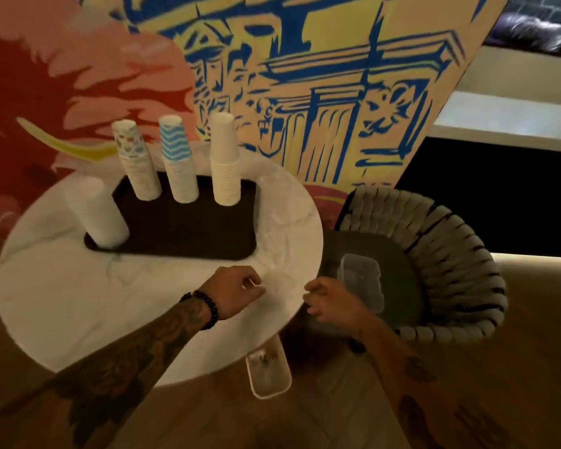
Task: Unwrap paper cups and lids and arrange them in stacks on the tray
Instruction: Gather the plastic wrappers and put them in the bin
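Note:
A dark tray lies on a round white marble table. Three upside-down stacks of paper cups stand along the tray's far side: a patterned stack, a blue-and-white wavy stack and a plain white stack. On the tray's near left corner stands a blurred plain white stack. My left hand hovers over the table's near right edge with its fingers curled, and I see nothing in it. My right hand is just off the table's edge, its fingers loosely curled round nothing.
A woven grey chair stands right of the table with a clear plastic container on its seat. Another clear container sits on the wooden floor below the table's edge. A painted wall rises behind the table.

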A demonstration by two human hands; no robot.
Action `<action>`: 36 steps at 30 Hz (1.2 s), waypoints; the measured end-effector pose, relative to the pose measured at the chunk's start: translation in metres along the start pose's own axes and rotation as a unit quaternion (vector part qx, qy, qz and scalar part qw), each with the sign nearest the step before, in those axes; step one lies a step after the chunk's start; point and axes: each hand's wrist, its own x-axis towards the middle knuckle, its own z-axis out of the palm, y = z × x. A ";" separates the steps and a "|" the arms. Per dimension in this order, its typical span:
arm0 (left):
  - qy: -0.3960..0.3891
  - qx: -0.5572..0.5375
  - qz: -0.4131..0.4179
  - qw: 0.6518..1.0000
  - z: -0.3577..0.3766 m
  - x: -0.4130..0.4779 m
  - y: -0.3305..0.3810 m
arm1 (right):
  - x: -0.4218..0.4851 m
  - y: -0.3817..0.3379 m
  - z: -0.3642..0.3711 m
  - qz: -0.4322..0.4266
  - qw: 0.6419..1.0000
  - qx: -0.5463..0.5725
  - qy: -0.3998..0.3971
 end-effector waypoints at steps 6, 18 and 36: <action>0.030 -0.006 -0.022 0.999 -0.029 0.027 0.008 | 0.036 -0.029 -0.019 -0.011 0.997 0.071 0.031; 0.132 -0.152 -0.206 0.958 -0.031 0.146 0.022 | 0.179 -0.051 -0.067 0.021 0.992 0.126 -0.024; 0.151 -0.251 -0.297 0.909 -0.012 0.248 0.009 | 0.290 -0.067 -0.057 0.042 0.982 0.165 -0.080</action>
